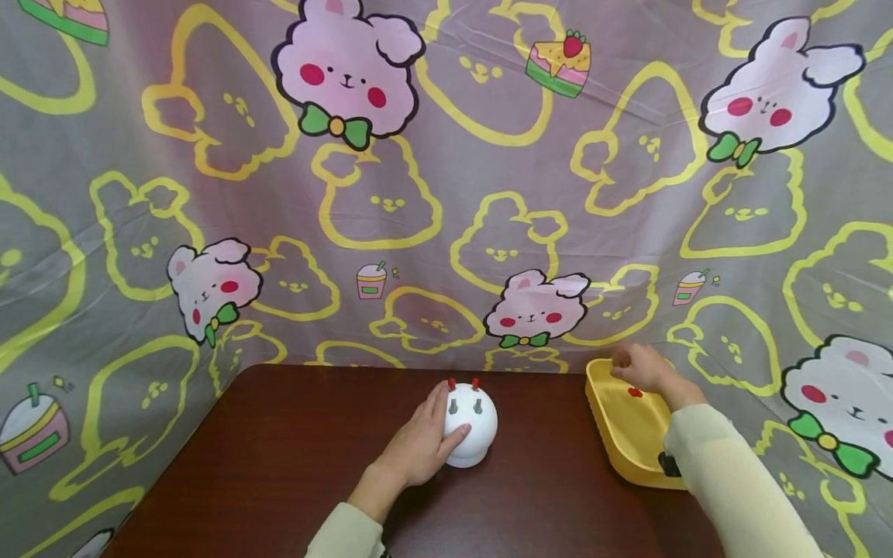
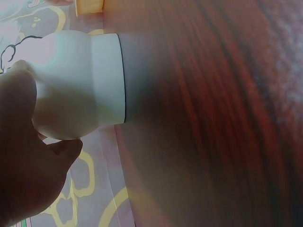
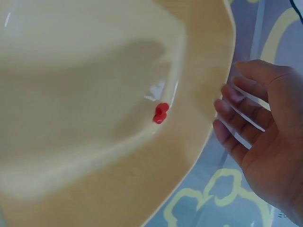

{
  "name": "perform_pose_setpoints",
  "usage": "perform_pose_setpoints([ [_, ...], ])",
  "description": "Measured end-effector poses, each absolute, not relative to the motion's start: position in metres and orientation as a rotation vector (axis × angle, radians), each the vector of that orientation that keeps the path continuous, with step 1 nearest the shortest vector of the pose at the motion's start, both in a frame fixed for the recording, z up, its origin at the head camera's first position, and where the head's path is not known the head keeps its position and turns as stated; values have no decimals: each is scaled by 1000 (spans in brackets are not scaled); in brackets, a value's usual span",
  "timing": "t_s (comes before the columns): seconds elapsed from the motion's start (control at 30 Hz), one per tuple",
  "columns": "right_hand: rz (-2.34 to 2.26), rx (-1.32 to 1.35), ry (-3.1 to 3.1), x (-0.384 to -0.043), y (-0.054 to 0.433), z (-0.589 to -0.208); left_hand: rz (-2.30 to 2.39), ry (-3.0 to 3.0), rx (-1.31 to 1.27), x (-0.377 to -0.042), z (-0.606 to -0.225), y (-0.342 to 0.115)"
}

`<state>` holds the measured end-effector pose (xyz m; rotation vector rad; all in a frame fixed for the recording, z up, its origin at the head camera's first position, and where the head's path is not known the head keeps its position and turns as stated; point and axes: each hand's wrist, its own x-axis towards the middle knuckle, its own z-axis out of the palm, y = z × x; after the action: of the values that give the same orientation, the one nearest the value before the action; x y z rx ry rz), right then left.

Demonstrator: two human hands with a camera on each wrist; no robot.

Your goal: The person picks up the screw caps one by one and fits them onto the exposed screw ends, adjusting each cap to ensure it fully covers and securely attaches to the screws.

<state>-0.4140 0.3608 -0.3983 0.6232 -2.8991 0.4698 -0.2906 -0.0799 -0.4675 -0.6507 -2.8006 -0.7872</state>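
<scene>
A white ball-shaped object [image 1: 483, 434] on a short round base stands upright on the table. Two small red-tipped pegs [image 1: 475, 384] and two grey pieces [image 1: 477, 406] stick out of its upper part. My left hand [image 1: 418, 443] holds its left side, the thumb across the front and the fingers round behind; the left wrist view shows this white body [image 2: 71, 90] between thumb and fingers. Over the far end of a yellow tray [image 1: 612, 449] is my right hand [image 1: 645, 367], holding nothing, its fingers loosely bent. Small red pieces [image 3: 161, 113] lie together in a corner of the tray.
The dark reddish-brown table [image 1: 279, 449] carries the ball-shaped object near its middle and the tray at its right. A grey curtain [image 1: 432, 178] with cartoon rabbits hangs close behind the table's far edge and along both sides.
</scene>
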Motion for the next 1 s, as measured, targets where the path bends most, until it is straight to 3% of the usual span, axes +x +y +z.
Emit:
perform_pose_setpoints([
  [0.5,409,476,-3075,-420,375,-409,-791,-2786,-654,-289,-468,-81],
  [1.0,392,518,-3074,-422,379,-415,-791,-2793,-646,-290,-468,-80],
])
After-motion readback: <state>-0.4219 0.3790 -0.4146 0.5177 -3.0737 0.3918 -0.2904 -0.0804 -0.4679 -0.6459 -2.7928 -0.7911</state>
